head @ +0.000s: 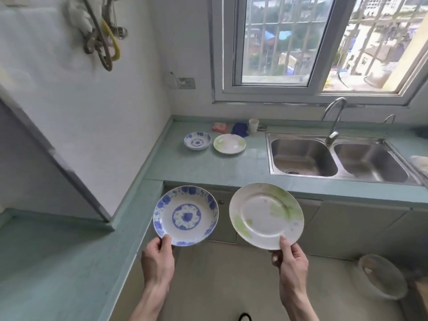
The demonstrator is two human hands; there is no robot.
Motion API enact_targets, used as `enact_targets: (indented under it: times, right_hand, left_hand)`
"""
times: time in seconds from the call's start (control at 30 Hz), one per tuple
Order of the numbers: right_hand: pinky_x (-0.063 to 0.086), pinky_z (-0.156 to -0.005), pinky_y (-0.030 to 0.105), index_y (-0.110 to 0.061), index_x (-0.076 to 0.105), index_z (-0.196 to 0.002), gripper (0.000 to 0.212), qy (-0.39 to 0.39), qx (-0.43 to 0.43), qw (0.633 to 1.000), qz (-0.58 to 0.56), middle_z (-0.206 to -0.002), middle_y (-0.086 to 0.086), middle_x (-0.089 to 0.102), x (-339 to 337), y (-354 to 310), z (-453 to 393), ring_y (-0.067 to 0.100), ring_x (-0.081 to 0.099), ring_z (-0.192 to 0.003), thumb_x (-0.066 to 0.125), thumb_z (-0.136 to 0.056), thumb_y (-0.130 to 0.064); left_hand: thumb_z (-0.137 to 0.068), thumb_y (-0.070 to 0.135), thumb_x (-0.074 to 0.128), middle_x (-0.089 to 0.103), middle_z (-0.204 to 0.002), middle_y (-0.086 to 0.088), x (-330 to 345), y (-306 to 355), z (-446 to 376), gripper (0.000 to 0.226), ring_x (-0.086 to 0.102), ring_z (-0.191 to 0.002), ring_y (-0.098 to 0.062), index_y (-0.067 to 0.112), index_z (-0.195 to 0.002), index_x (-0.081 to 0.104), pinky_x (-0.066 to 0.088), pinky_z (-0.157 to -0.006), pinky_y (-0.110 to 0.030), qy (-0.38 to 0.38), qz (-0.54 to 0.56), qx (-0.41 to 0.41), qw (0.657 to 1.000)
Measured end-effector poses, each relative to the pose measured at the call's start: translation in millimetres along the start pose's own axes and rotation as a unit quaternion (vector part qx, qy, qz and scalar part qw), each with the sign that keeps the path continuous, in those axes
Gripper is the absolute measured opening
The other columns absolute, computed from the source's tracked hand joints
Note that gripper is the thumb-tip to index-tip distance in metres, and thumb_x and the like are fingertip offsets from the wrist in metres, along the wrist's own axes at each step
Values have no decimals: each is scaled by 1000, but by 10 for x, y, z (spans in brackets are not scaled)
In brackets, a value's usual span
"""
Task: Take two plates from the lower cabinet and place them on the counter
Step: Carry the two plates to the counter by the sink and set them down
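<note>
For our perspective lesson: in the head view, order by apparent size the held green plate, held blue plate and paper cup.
1. Green plate
2. Blue plate
3. Paper cup
The cup stands farther away, so it looks smaller than it really is.

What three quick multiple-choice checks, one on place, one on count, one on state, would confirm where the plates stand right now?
1. Where do the dishes already set down lie?
A. In the sink basin
B. On the counter left of the sink
C. On the floor

2. How many basins does the sink have?
A. One
B. Two
C. Three

3. What is the state of the green-patterned plate in the right hand?
A. Held in the air by its near rim
B. Resting flat on the counter
C. Stacked on the blue plate

Key: 1 B, the blue-patterned dishes and the pale green plates sit on the counter left of the sink. 2 B, two steel basins lie side by side. 3 A, the right hand pinches the green-patterned plate at its near edge above the floor, while the left hand holds the blue-patterned plate likewise.
</note>
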State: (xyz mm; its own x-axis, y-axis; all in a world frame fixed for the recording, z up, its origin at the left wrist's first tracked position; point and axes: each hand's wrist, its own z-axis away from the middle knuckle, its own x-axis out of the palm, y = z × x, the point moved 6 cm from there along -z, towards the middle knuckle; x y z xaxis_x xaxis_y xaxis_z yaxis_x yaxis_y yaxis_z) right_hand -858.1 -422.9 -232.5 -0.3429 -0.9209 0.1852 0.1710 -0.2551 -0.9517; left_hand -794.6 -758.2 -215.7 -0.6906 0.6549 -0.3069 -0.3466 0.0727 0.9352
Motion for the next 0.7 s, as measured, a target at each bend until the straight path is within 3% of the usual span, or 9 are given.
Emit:
enact_targets:
  times: [0.3,0.5,0.7]
  right_hand:
    - [35,-49,19,-8,68,-88,21,-24,-1,1000,2,-57,3,49,503,-381,-1437,12,40,-49,60,-103,-21]
    - [37,-48,16,-11,65,-84,23,-40,2,999,15,-57,0,52,840,-574,-2037,8,42,-47,59,-103,-23]
    - [42,-54,19,-11,69,-92,23,-55,19,998,20,-60,0,57,1227,-592,-2516,7,45,-48,57,-104,-25]
  left_hand:
    - [-98,19,56,45,-49,-4,1149,695,-785,39,39,-49,-21,9,-62,46,30,-53,-31,18,33,-1,999]
    - [-99,23,54,48,-52,-6,1501,959,-1217,38,39,-47,-21,7,-65,48,30,-50,-29,31,30,-6,999]
    - [-98,22,54,47,-51,-7,1730,1014,-1725,41,40,-52,-24,7,-61,44,32,-53,-36,41,22,-30,998]
